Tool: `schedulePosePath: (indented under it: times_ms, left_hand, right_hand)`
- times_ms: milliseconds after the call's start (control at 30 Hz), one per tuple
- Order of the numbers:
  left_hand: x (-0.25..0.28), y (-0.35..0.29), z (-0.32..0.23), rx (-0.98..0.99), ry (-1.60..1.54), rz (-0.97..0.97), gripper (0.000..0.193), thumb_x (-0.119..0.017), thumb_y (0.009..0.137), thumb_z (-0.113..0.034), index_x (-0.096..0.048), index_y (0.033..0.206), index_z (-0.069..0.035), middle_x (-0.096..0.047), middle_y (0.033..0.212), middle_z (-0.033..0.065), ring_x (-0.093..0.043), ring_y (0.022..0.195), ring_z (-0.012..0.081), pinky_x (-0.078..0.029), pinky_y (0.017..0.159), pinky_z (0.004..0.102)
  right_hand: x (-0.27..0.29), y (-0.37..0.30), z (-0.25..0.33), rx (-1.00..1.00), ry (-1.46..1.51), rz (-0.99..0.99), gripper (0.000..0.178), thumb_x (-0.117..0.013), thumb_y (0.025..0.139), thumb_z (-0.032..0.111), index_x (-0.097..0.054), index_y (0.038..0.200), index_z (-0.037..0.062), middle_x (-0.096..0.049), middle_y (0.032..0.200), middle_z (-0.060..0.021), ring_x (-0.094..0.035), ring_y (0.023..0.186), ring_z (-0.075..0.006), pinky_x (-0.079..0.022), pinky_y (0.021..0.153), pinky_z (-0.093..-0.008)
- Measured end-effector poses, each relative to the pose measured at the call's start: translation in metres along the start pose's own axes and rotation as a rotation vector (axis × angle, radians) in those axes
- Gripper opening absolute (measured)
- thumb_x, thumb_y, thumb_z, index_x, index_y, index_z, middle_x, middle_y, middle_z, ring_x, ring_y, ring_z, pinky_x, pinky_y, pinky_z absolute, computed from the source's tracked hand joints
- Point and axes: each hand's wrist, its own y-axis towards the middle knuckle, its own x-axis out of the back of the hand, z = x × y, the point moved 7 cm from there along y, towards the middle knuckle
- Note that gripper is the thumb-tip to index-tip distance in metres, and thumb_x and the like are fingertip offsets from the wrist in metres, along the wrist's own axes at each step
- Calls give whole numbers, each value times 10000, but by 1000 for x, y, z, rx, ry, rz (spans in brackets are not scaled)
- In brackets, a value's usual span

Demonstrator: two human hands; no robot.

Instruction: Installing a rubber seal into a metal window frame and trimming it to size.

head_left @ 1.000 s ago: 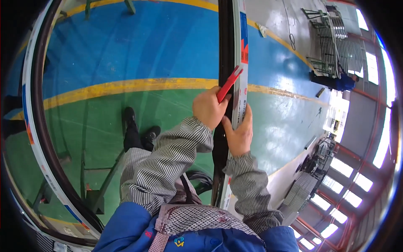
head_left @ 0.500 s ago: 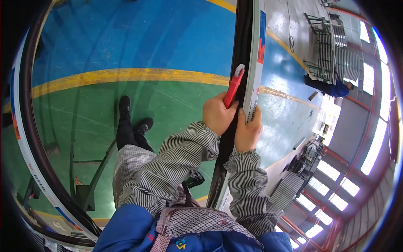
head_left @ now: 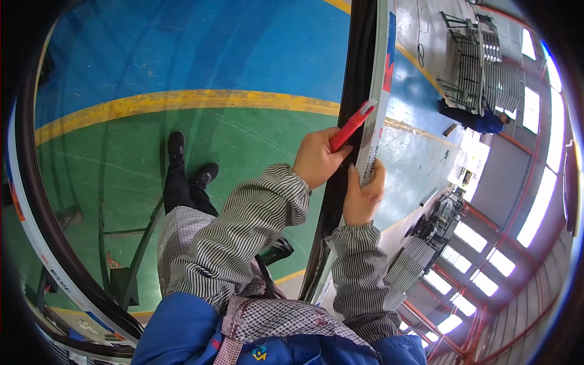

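Working midway along the right side of the big frame, we have the left hand (head_left: 319,159) closed firmly round a red tool (head_left: 350,131), its metal tip angled far and right over the edge of the pale bar (head_left: 382,79); whether it touches, we can't tell. Just nearer, the right hand (head_left: 364,196) pinches that bar between thumb and fingers. So where do we stand? A dark strip (head_left: 359,55) runs along the bar's left flank, near and far of our hands, and the left side of the frame carries a matching dark band (head_left: 61,243), so much looks in place already. We judge the job to be mid-course: this stretch under the tool seems unfinished, though we can't see how well the strip sits. Printed film (head_left: 389,55) is on the bar, not yet off.
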Motion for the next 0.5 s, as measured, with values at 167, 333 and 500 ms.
schedulePosePath:
  times_ms: [167, 333, 500]
  left_hand:
    - [0, 1, -5, 123, -146, 155, 243, -683, 811, -58, -643, 1041, 11, -616, 685, 88, -573, 594, 135, -471, 563, 286]
    - [3, 8, -33, -132, 456, 165, 150, -663, 781, -196, -662, 889, -92, -655, 776, 156, -629, 748, 356, -490, 686, 464]
    - [7, 8, -32, -76, 480, 178, 164, -672, 783, -223, -655, 889, -98, -655, 781, 146, -627, 755, 353, -487, 675, 462]
  right_hand:
    - [-12, 0, 26, 194, -320, -54, 683, -710, 771, 143, -349, 1318, -49, -559, 1111, -245, -564, 1042, -365, -448, 897, -413]
    - [-21, 18, 29, 67, -542, -154, 699, -728, 714, 168, -370, 1280, -34, -594, 1040, -271, -584, 971, -443, -463, 820, -459]
    - [-18, 23, 24, 56, -405, -162, 568, -728, 701, 145, -454, 1167, -30, -624, 890, -256, -611, 864, -438, -475, 754, -450]
